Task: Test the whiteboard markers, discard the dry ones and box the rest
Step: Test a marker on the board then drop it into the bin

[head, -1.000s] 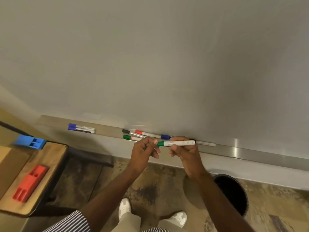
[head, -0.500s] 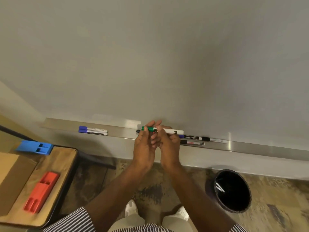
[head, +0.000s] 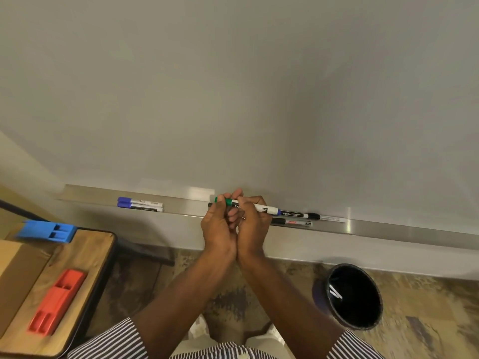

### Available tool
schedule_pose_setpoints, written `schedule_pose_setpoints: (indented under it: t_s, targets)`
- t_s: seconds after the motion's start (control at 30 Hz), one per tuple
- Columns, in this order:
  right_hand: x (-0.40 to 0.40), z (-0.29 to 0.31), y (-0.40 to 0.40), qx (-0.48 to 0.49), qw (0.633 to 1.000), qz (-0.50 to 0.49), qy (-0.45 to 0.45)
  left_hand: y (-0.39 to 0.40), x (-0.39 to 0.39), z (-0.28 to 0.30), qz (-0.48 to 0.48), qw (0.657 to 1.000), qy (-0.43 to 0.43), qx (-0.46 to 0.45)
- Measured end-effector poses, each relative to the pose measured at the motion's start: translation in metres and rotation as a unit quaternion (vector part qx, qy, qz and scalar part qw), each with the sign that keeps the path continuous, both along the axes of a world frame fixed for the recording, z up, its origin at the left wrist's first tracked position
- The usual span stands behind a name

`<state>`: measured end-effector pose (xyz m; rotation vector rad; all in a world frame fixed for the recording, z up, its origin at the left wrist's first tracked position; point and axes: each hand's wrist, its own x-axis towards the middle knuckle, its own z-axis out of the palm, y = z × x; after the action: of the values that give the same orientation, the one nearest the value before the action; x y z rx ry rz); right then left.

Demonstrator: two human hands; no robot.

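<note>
Fingers (head: pixel 228 203) of both hands pinch the green marker (head: pixel 255 207) above the tray edge (head: pixel 388 230).

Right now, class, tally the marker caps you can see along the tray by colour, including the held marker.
Blue caps: 3
Black caps: 2
Green cap, its marker held in left grip and right grip: 1
Total: 6
A dark end beside the left grip is unclear, so it is not counted.

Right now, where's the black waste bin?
In the head view the black waste bin stands on the floor at lower right, below the marker tray and right of the right forearm, with discarded markers inside.
</note>
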<state>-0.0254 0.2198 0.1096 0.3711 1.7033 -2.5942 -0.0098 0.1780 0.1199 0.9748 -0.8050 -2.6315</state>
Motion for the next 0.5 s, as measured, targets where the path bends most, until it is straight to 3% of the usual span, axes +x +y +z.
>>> schedule_pose_setpoints:
  t_s: [0.2, 0.3, 0.4, 0.5]
  targets:
    - [0.005, -0.001, 0.0, -0.023, 1.0, -0.014, 0.005, 0.0, 0.006, 0.003, 0.006, 1.0, -0.015, 0.001]
    - [0.01, 0.002, 0.0, -0.062, 0.996, -0.034, -0.045, 0.005, 0.01, 0.013, 0.008, 0.999, -0.036, -0.023]
    - [0.002, 0.012, 0.006, -0.139, 0.974, -0.112, -0.139, -0.003, 0.004, 0.017, 0.061, 0.997, -0.05, 0.021]
    - [-0.014, 0.022, 0.015, -0.182, 0.961, -0.155, -0.139, -0.017, -0.004, 0.014, 0.084, 0.996, -0.037, 0.02]
